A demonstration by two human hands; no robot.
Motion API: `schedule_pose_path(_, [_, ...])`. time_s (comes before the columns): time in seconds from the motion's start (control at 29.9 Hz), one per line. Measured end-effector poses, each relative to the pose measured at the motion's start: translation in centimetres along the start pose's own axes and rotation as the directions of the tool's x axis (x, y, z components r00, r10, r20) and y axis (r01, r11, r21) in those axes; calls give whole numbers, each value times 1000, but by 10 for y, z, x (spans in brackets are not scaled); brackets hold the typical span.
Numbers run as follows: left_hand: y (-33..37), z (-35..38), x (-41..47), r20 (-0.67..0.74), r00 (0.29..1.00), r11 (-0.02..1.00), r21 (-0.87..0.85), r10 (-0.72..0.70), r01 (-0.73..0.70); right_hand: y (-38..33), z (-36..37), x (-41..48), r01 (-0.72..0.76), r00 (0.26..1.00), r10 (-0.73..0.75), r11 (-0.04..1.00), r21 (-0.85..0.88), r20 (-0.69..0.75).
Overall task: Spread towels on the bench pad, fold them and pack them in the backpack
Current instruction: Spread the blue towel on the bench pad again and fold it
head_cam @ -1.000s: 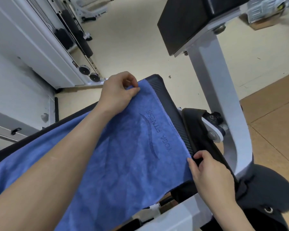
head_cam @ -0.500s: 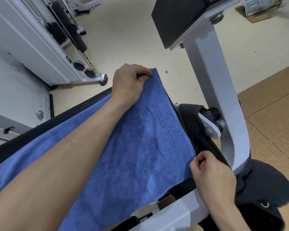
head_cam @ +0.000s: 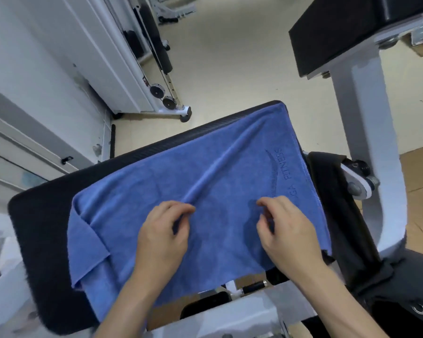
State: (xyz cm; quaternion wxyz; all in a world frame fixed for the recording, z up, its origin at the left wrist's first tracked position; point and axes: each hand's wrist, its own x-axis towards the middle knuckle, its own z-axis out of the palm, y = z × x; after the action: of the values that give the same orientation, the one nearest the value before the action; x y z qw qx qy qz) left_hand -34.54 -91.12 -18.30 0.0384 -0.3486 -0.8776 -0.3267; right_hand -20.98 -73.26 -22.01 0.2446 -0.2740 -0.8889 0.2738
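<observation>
Both hands sit over the near middle of the blue towel [head_cam: 122, 211], fingers curled, close together but apart. My left hand [head_cam: 163, 234] pinches the near end of a raised ridge [head_cam: 220, 164] that runs slantwise to the far right corner; I read that grip as the way to tug the wrinkle out. My right hand [head_cam: 287, 231] has its fingers bent down onto the cloth just beside the lettering [head_cam: 287, 167], but I cannot tell whether it has cloth nipped against the thumb or only touches it.

That towel lies lengthwise on the black bench pad [head_cam: 39, 228]; bare pad shows at the left end and along the far edge, while the near edge hangs over the near side. Its left end is doubled over in a loose flap, so I judge the spreading not quite finished: ridge and flap both need flattening before any fold will come out square.

A black cloth [head_cam: 332, 203] drapes over the right end of the pad, touching the towel's right edge; what it is I cannot say. Beyond it stands the white frame [head_cam: 366, 118]; low on the right lies dark fabric with a metal eyelet, which I take for the backpack [head_cam: 405, 272], parked near my right side so packing is a short reach.

Since the cloth looks soft and overhangs, I expect a hard pull would drag it off the pad; short outward strokes seem safer.
</observation>
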Motion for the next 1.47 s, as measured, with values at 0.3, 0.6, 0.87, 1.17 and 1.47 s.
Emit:
schedule_pose_path(0.3, [-91, -78, -114, -258, 869, 873, 142, -422, 466, -140, 59, 14, 523, 795, -535, 843, 123, 285])
schedule_pose_path(0.6, [-133, -105, -114, -78, 698, 695, -216, -712, 685, -220, 142, -2, 829, 515, -702, 554, -77, 492])
schedule_pose_path(0.87, [-160, -130, -88, -87, 622, 534, -612, -779, 583, -257, 150, 33, 730, 539, -711, 661, 171, 452])
schedule_pose_path(1.17, [-183, -149, -56, -195, 567, 530, -672, -800, 518, -298, 160, 51, 677, 568, -663, 713, 180, 489])
schedule_pose_path(1.47, [-181, -153, -71, -265, 733, 778, -268, -626, 568, -362, 207, 113, 635, 708, -535, 768, -82, 461])
